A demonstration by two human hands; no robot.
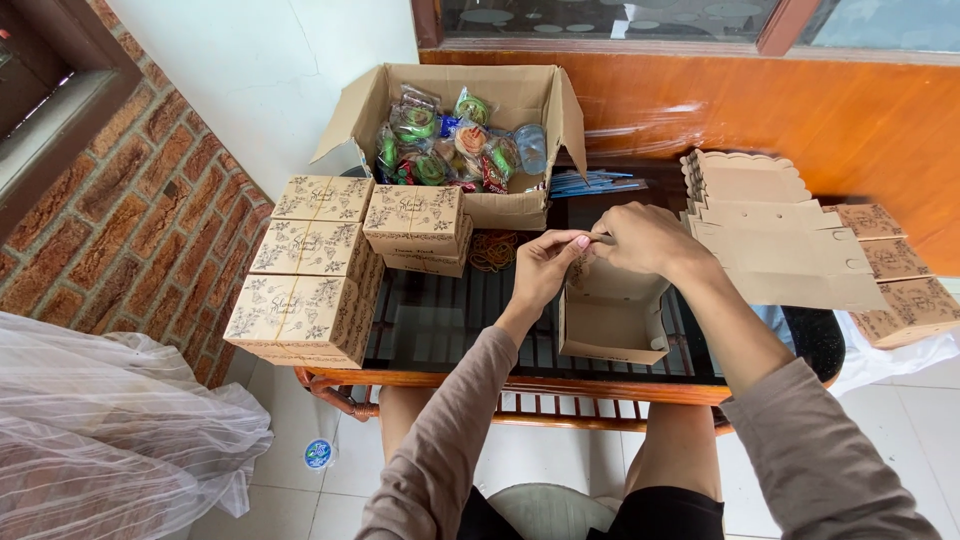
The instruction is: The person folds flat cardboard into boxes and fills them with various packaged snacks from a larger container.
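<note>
Packages: an open kraft box (612,322) sits at frame centre on the glass-topped table (440,325), lid flaps up, inside bare. Left hand (545,265) and right hand (645,238) meet just above its rear edge. The fingers of both are pinched closed on a small thin item between them; too small to identify.

Left of centre: closed kraft boxes (310,270) with dark floral print on the lids, stacked in a column running toward the lower left. Two more printed boxes (415,228) stacked beside them, nearer centre.

Upper centre: large open corrugated carton (520,100) holding clear-wrapped items (450,145) in green, orange and blue. Contents hard to make out through the wrap.

Right: pile of flat unfolded box blanks (780,240), scalloped edge at the top, printed panels along the right side. The pile runs close to the frame's right edge.

Between carton and hands: small heap of tan rubber bands (493,250). Blue stick-like items (590,183) behind the hands, partly hidden.

Lower left: translucent white plastic bag (110,430), cut off by the frame edge.

Room: brick wall (150,220) at left, white wall upper left, orange wooden panel (800,120) upper right, pale tiled floor (560,460). Table frame is reddish wood with slats beneath the glass.
</note>
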